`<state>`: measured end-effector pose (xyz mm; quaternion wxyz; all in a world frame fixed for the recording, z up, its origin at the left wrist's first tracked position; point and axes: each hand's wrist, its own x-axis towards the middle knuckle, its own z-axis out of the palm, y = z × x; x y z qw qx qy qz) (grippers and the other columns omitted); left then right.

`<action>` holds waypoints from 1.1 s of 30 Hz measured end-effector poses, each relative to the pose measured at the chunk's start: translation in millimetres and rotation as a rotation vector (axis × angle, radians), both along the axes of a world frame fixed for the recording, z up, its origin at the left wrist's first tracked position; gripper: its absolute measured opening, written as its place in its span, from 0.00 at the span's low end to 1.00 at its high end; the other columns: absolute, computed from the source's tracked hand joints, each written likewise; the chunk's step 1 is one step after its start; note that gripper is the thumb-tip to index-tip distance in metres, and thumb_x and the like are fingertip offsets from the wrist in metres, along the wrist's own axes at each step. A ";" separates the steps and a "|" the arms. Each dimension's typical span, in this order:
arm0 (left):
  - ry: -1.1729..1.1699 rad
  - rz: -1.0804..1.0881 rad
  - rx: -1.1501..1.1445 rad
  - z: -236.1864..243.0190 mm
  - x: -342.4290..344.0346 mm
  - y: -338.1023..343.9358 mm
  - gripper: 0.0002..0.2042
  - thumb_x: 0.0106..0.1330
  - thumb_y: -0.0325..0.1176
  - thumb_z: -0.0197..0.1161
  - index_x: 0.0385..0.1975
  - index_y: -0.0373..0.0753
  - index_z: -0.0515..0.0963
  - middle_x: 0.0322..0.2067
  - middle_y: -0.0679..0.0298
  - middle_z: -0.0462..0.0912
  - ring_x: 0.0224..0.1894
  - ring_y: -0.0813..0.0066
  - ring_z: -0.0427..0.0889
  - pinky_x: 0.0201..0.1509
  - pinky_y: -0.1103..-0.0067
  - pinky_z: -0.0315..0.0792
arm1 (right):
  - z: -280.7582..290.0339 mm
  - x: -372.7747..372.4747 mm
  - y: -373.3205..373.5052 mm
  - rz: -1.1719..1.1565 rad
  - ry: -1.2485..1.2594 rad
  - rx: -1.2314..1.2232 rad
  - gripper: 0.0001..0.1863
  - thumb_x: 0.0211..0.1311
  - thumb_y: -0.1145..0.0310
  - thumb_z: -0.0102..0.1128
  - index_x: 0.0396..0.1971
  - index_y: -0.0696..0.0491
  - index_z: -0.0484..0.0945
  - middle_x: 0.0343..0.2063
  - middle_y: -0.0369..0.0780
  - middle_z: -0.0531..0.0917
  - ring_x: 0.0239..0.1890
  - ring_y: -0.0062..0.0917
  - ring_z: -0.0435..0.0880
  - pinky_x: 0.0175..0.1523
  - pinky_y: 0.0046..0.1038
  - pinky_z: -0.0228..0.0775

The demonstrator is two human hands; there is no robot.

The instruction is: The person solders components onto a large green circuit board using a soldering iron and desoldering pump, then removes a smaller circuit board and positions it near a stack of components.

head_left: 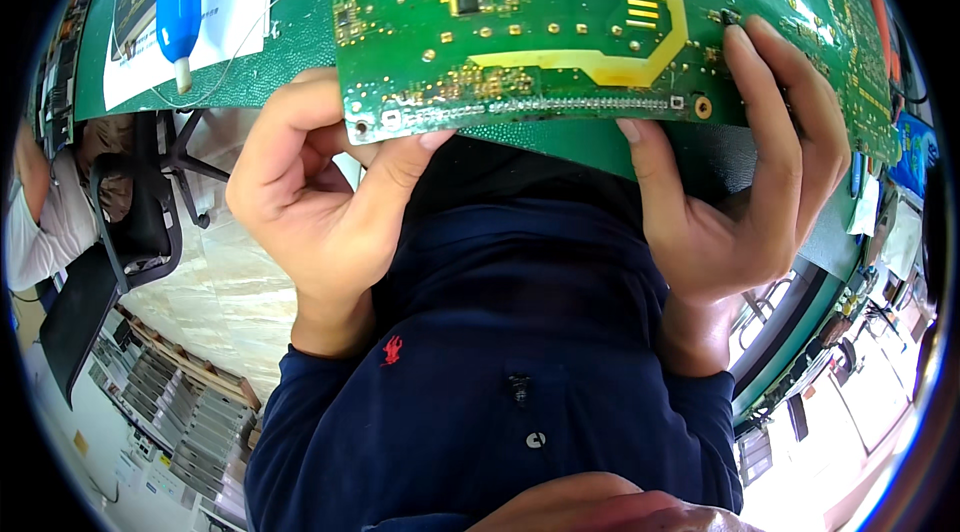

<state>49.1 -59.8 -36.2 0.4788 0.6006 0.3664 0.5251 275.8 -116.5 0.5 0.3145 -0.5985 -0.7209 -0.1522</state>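
A large green circuit board (560, 32) with gold pads, traces and small parts fills the upper middle of the view, held up near my body. My left hand (325, 192) grips its near left corner, thumb along the lower edge and the other fingers curled behind it. At the near right edge my right hand (750, 162) holds the board, thumb at the lower edge and two fingertips resting on its face beside a small black component (729, 18). A row of solder joints runs along the near edge between my hands.
On the green table mat (290, 27) at the left, a blue pen-shaped tool (181, 2) with a pale tip lies over white papers (225, 42). A thin wire trails there. A black chair (140, 222) and a seated person's arm (35, 172) are farther left. A blue packet (915, 154) sits at far right.
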 end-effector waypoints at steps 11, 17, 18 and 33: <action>0.074 0.060 0.040 1.4 4.2 -5.6 0.12 0.53 0.15 0.70 0.36 0.28 0.76 0.36 0.58 0.81 0.26 0.87 0.73 0.30 0.90 0.66 | 1.3 28.6 3.6 0.091 -0.192 0.001 0.28 0.36 0.72 0.78 0.44 0.57 0.81 0.46 0.43 0.85 0.53 0.34 0.80 0.62 0.32 0.66; 0.100 0.070 0.083 -2.1 5.3 -5.5 0.12 0.54 0.15 0.69 0.37 0.27 0.76 0.36 0.58 0.80 0.26 0.87 0.71 0.29 0.91 0.63 | 3.8 41.0 -3.6 0.117 -0.261 -0.064 0.27 0.34 0.75 0.78 0.42 0.56 0.82 0.45 0.43 0.85 0.51 0.33 0.80 0.61 0.30 0.66; 0.101 0.072 0.086 -2.3 5.7 -5.9 0.12 0.54 0.15 0.69 0.37 0.27 0.76 0.36 0.58 0.80 0.25 0.88 0.71 0.29 0.91 0.62 | 4.1 41.4 -3.5 0.117 -0.262 -0.067 0.27 0.34 0.76 0.78 0.41 0.56 0.82 0.45 0.43 0.85 0.51 0.33 0.80 0.61 0.30 0.66; 0.020 0.076 0.051 -5.7 8.7 -7.9 0.12 0.55 0.16 0.69 0.38 0.27 0.75 0.37 0.58 0.80 0.26 0.88 0.71 0.30 0.91 0.63 | -0.3 -0.1 4.1 -0.023 -0.006 0.024 0.28 0.34 0.74 0.78 0.43 0.56 0.81 0.46 0.42 0.85 0.51 0.33 0.80 0.60 0.30 0.66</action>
